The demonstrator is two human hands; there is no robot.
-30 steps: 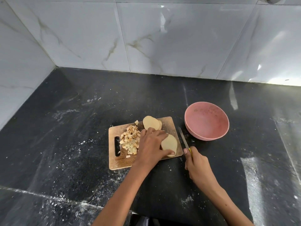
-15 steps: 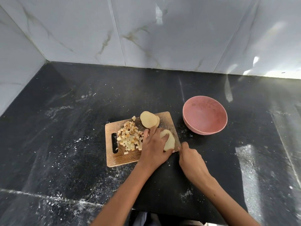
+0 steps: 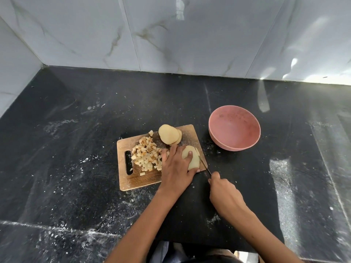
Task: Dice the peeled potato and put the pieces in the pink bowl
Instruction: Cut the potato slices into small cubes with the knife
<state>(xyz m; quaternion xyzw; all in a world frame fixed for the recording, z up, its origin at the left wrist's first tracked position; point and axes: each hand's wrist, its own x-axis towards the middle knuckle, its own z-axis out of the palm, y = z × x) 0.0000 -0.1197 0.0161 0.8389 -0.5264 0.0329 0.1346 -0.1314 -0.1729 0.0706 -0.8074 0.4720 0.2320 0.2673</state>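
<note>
Both bare forearms reach forward from the bottom edge. The left hand (image 3: pixel 177 168) lies palm down, fingers (image 3: pixel 189 156) spread flat, pressing a potato slice. The right hand (image 3: pixel 223 192) is curled, gripping a knife handle.

1. Board (image 3: pixel 133 179) on counter (image 3: pixel 76 111), near its front.
2. Dice pile (image 3: pixel 146 155) on board's left part.
3. Slices (image 3: pixel 169 134) at board's far edge.
4. Potato piece (image 3: pixel 192 158) on board's right edge, under left hand (image 3: pixel 176 168).
5. Knife (image 3: pixel 204 164) just right of piece, in right hand (image 3: pixel 224 192).
6. Bowl (image 3: pixel 234 130) on counter, right of board.
</note>
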